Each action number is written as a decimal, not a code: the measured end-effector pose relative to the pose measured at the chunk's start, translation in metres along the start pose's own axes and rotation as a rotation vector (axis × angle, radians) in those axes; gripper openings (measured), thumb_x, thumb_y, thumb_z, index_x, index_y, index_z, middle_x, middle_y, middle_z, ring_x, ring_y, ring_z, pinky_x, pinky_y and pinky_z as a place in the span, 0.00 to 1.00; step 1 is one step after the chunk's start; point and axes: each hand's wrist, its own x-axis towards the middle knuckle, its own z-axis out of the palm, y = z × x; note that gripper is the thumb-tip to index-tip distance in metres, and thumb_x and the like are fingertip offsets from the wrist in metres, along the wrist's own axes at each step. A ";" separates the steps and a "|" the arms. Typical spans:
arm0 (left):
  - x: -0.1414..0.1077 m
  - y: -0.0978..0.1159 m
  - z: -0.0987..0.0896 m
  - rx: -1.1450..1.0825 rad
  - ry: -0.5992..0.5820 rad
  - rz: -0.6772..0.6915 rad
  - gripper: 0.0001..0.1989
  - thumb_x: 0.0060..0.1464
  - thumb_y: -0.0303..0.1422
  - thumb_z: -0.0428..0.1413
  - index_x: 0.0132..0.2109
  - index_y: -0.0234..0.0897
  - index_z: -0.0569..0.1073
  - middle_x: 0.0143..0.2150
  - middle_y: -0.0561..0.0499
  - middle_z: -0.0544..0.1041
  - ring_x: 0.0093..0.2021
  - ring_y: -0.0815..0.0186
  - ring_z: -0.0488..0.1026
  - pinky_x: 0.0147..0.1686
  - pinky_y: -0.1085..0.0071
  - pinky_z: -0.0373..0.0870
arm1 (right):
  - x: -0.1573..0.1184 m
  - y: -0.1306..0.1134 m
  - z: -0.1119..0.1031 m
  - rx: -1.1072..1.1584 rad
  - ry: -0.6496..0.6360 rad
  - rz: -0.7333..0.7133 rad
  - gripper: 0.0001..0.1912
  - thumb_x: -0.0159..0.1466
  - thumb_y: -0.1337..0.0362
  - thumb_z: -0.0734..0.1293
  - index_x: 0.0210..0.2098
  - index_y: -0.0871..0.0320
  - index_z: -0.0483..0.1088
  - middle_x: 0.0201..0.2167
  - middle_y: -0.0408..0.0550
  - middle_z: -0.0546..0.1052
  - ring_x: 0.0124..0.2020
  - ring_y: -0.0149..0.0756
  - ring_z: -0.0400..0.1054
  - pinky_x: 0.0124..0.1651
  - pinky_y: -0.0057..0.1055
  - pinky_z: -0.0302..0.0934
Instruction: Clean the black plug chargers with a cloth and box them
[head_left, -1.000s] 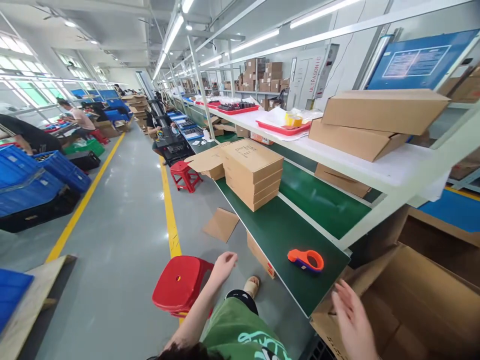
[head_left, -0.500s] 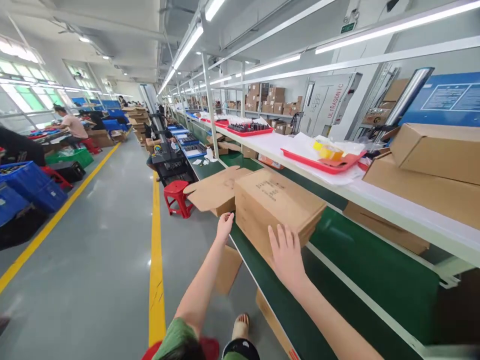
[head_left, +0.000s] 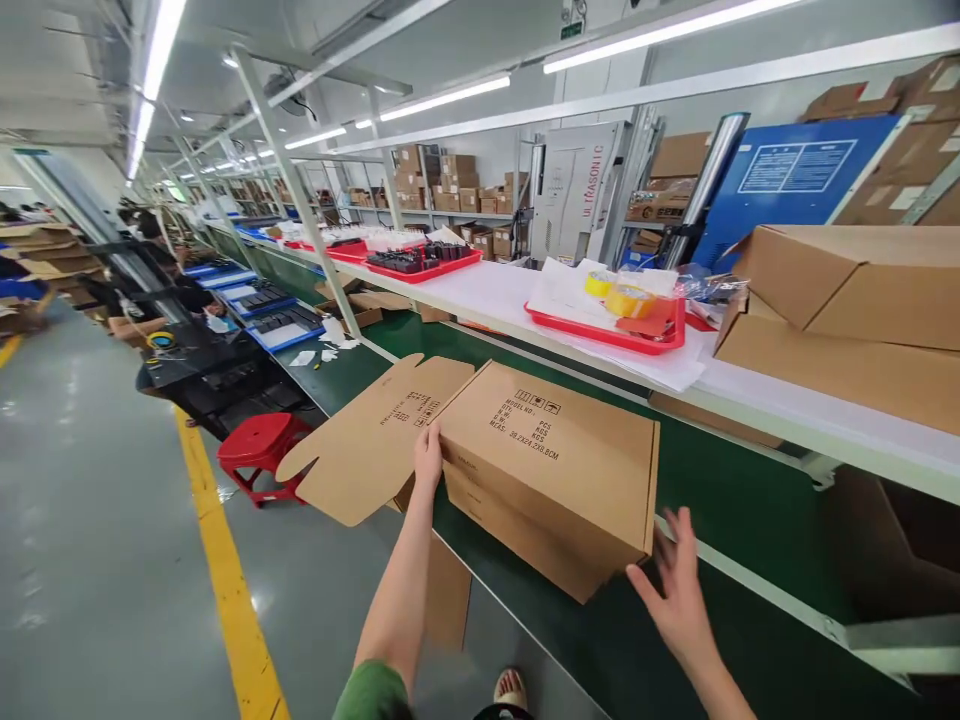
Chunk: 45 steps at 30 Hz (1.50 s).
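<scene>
A stack of closed brown cardboard boxes lies on the green bench, its top box printed with black text and symbols. At the near left corner of the top box, my left hand holds the edge, with some fingertips hidden. My right hand is open beside the right end, fingers spread and a little blurred; the fingers nearest the corner may be touching it. An open cardboard box with its printed flap folded out lies just left of the stack.
Above the bench runs a white shelf with a red tray of yellow tape rolls and a large open carton. A red stool stands in the aisle at left. A metal post rises behind.
My view has turned right. My right hand has moved from the stack's front face to its right end; my left hand has come up onto the top box's left corner.
</scene>
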 end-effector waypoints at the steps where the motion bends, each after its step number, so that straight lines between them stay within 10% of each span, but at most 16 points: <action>1: -0.009 -0.004 -0.004 0.015 0.001 -0.010 0.18 0.64 0.42 0.57 0.55 0.34 0.72 0.53 0.45 0.75 0.48 0.60 0.76 0.47 0.57 0.77 | 0.000 0.006 0.002 0.063 -0.041 0.075 0.56 0.61 0.44 0.69 0.75 0.47 0.31 0.75 0.59 0.45 0.71 0.59 0.54 0.64 0.57 0.61; 8: -0.085 -0.014 -0.051 0.194 0.059 -0.053 0.17 0.65 0.45 0.55 0.45 0.33 0.74 0.42 0.49 0.77 0.41 0.64 0.76 0.43 0.62 0.75 | -0.003 0.013 0.005 0.176 -0.010 0.219 0.57 0.59 0.42 0.69 0.75 0.50 0.33 0.74 0.58 0.51 0.68 0.51 0.60 0.62 0.42 0.66; 13: -0.114 0.033 -0.080 0.374 0.125 -0.018 0.26 0.58 0.57 0.51 0.27 0.40 0.70 0.29 0.46 0.77 0.34 0.54 0.75 0.33 0.58 0.72 | -0.011 -0.019 -0.028 0.124 0.054 0.276 0.53 0.57 0.41 0.71 0.73 0.49 0.46 0.72 0.54 0.57 0.67 0.50 0.62 0.57 0.37 0.71; 18: -0.092 0.117 -0.091 0.659 0.049 0.040 0.29 0.47 0.63 0.53 0.19 0.45 0.58 0.17 0.48 0.68 0.24 0.51 0.68 0.27 0.58 0.66 | 0.031 -0.088 -0.064 -0.102 0.068 0.378 0.56 0.49 0.30 0.68 0.69 0.52 0.56 0.60 0.58 0.72 0.54 0.55 0.74 0.45 0.42 0.76; 23: -0.040 0.173 -0.055 0.848 -0.012 0.054 0.31 0.48 0.67 0.47 0.23 0.43 0.64 0.24 0.40 0.73 0.32 0.42 0.73 0.37 0.48 0.70 | 0.117 -0.136 -0.080 -0.447 -0.083 0.415 0.60 0.48 0.23 0.62 0.66 0.60 0.60 0.40 0.65 0.79 0.31 0.57 0.76 0.33 0.52 0.70; 27: -0.013 0.195 -0.025 0.850 -0.029 0.063 0.35 0.47 0.69 0.45 0.25 0.41 0.67 0.32 0.33 0.76 0.41 0.34 0.75 0.41 0.43 0.70 | 0.153 -0.174 -0.053 -0.856 -0.017 -0.163 0.57 0.57 0.26 0.57 0.67 0.69 0.59 0.58 0.77 0.70 0.58 0.75 0.65 0.55 0.69 0.59; 31: 0.003 0.205 -0.012 0.761 -0.030 0.046 0.33 0.43 0.68 0.51 0.23 0.40 0.67 0.30 0.33 0.76 0.46 0.29 0.74 0.45 0.40 0.68 | 0.171 -0.194 0.004 -0.929 -0.403 -0.786 0.61 0.54 0.27 0.63 0.74 0.56 0.45 0.72 0.63 0.54 0.71 0.72 0.47 0.67 0.65 0.48; 37: 0.003 0.171 -0.031 0.381 0.047 0.041 0.30 0.50 0.64 0.48 0.34 0.39 0.73 0.40 0.38 0.80 0.50 0.43 0.75 0.51 0.48 0.70 | 0.189 -0.191 0.031 -1.032 -0.555 -0.781 0.60 0.54 0.45 0.72 0.75 0.58 0.38 0.56 0.63 0.67 0.53 0.58 0.65 0.55 0.52 0.61; 41: -0.054 0.091 -0.030 0.022 0.199 -0.049 0.31 0.58 0.58 0.31 0.40 0.41 0.68 0.44 0.42 0.78 0.42 0.56 0.77 0.38 0.60 0.75 | 0.185 -0.200 0.023 -1.008 -0.599 -0.759 0.60 0.53 0.49 0.73 0.75 0.58 0.39 0.55 0.60 0.67 0.50 0.53 0.65 0.54 0.48 0.60; 45: -0.118 0.008 0.000 -0.229 -0.079 -0.211 0.29 0.48 0.64 0.54 0.33 0.41 0.70 0.31 0.45 0.78 0.30 0.56 0.78 0.27 0.63 0.74 | 0.172 -0.210 0.023 -1.049 -0.637 -0.761 0.62 0.51 0.55 0.75 0.74 0.60 0.39 0.53 0.60 0.68 0.49 0.52 0.64 0.53 0.47 0.60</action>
